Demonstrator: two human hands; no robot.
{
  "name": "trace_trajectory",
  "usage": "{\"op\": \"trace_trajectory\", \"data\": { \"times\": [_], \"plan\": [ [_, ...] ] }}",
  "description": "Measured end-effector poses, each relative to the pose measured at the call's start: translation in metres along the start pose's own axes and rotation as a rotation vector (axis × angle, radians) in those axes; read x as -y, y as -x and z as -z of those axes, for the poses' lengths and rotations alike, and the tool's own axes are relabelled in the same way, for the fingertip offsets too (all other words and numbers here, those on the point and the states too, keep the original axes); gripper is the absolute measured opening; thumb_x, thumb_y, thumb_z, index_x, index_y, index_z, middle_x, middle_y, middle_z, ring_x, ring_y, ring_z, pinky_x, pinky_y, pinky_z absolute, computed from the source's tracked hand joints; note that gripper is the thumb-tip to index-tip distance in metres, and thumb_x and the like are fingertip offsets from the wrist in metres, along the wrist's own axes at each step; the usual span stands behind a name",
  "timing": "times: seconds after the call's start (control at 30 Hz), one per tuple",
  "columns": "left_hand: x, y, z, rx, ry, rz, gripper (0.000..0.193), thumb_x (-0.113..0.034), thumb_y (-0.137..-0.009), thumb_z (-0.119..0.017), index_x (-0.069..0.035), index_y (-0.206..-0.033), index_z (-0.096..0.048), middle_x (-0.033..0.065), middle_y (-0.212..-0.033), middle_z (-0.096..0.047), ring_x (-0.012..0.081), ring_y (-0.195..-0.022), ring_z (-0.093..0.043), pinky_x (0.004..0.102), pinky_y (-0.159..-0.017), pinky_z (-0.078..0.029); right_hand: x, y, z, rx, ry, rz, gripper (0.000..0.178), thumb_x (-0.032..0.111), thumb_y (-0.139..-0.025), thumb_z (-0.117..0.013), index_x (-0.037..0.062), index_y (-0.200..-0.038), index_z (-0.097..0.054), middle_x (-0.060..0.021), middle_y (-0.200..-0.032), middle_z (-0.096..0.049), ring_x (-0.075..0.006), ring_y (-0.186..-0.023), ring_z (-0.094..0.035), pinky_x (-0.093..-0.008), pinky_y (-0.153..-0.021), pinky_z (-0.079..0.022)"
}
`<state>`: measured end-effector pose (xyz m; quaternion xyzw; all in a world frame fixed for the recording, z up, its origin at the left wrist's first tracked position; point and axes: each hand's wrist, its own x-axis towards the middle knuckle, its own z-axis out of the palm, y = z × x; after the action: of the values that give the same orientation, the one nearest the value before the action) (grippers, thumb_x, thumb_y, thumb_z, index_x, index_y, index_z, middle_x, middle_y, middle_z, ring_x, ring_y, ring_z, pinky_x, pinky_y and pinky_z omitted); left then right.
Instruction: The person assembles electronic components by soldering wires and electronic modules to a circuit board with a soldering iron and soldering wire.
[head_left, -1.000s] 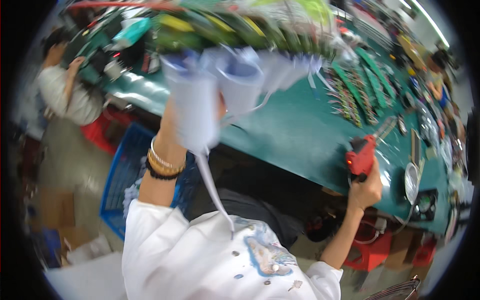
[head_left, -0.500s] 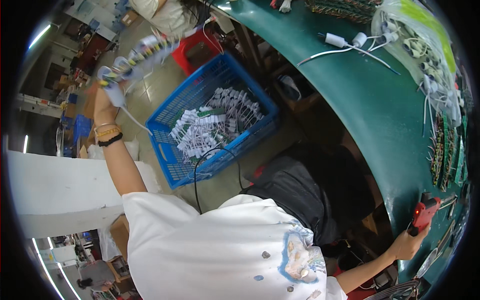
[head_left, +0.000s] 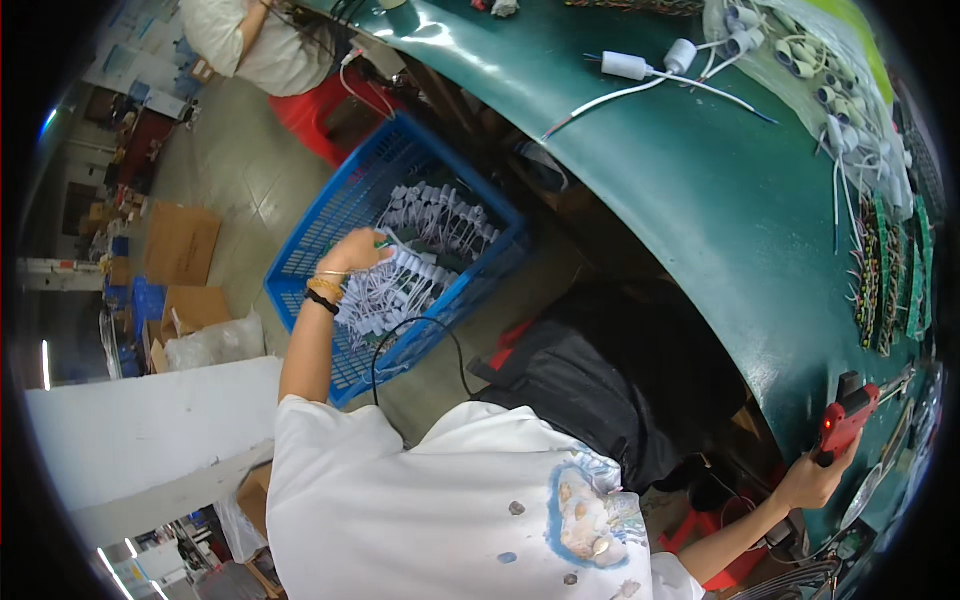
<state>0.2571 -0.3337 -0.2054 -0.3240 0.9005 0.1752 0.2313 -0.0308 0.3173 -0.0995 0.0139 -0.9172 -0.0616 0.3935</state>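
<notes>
Blue crate point(head_left: 300, 262) open on top; white socket bundles point(head_left: 420, 250) crowd inside; green bench edge point(head_left: 640, 230) just beside.

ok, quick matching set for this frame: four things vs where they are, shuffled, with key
Things:
1. left hand
2. right hand
3. blue basket
4. white sockets with leads

Places:
A. on the green bench top
B. on the floor beside the bench
C. in the basket, on a bundle of white wired parts
D. at the bench edge, around a red tool

Pairs: 1-C, 2-D, 3-B, 4-A
</notes>
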Motion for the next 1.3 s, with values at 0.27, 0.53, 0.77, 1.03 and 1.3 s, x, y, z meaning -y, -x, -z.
{"op": "trace_trajectory", "data": {
  "times": [0.27, 0.53, 0.77, 1.03, 1.3],
  "plan": [
    [-0.328, 0.018, 0.164, 0.201, 0.285, -1.011, 0.027, -0.025, -0.085, -0.065, 0.000, -0.095, -0.068, 0.0144, -0.084, -0.069, 0.0270, -0.075, -0.066, 0.0335, -0.069, -0.052, 0.030, -0.004, -0.001, -0.089, -0.373, 0.032, 0.050, 0.012, -0.068, -0.077, -0.0007, -0.114, -0.062, -0.0155, -0.103, -0.067, -0.0317, -0.089, -0.065, -0.0378, -0.079, -0.050],
    [-0.618, -0.066, 0.105, -0.602, 0.121, -1.615, 0.030, -0.009, -0.080, -0.061, -0.003, -0.109, -0.058, 0.0156, -0.120, -0.054, 0.0332, -0.107, -0.051, 0.0410, -0.089, -0.043, 0.026, -0.011, 0.011, -0.236, -0.224, 0.039, 0.038, 0.017, -0.077, -0.064, -0.0012, -0.110, -0.060, -0.0153, -0.094, -0.066, -0.0330, -0.086, -0.065, -0.0410, -0.077, -0.051],
    [-0.705, -0.107, 0.104, -0.949, -0.453, -1.535, 0.011, -0.015, -0.062, -0.065, -0.012, -0.073, -0.066, 0.0035, -0.081, -0.063, 0.0219, -0.090, -0.054, 0.0389, -0.077, -0.042, 0.024, 0.000, 0.010, -0.194, -0.252, 0.002, 0.045, 0.032, -0.079, -0.068, -0.0011, -0.109, -0.061, -0.0155, -0.097, -0.066, -0.0343, -0.087, -0.064, -0.0416, -0.078, -0.050],
    [-0.629, -0.061, 0.194, -0.798, -0.464, -1.446, 0.016, -0.016, -0.060, -0.069, -0.011, -0.075, -0.069, 0.0047, -0.080, -0.064, 0.0265, -0.088, -0.055, 0.0371, -0.077, -0.046, 0.025, 0.000, 0.019, -0.231, -0.319, -0.009, 0.048, 0.012, -0.070, -0.073, -0.0019, -0.114, -0.060, -0.0166, -0.103, -0.066, -0.0349, -0.092, -0.063, -0.0406, -0.081, -0.048],
    [-0.504, -0.059, 0.164, -0.235, -0.018, -1.608, 0.037, -0.003, -0.065, -0.071, -0.010, -0.102, -0.070, 0.0038, -0.099, -0.066, 0.0264, -0.096, -0.052, 0.0347, -0.088, -0.043, 0.020, 0.000, 0.026, -0.206, -0.390, -0.029, 0.050, 0.014, -0.070, -0.074, -0.0024, -0.115, -0.059, -0.0170, -0.107, -0.065, -0.0349, -0.093, -0.063, -0.0405, -0.083, -0.048]
  ]
}}
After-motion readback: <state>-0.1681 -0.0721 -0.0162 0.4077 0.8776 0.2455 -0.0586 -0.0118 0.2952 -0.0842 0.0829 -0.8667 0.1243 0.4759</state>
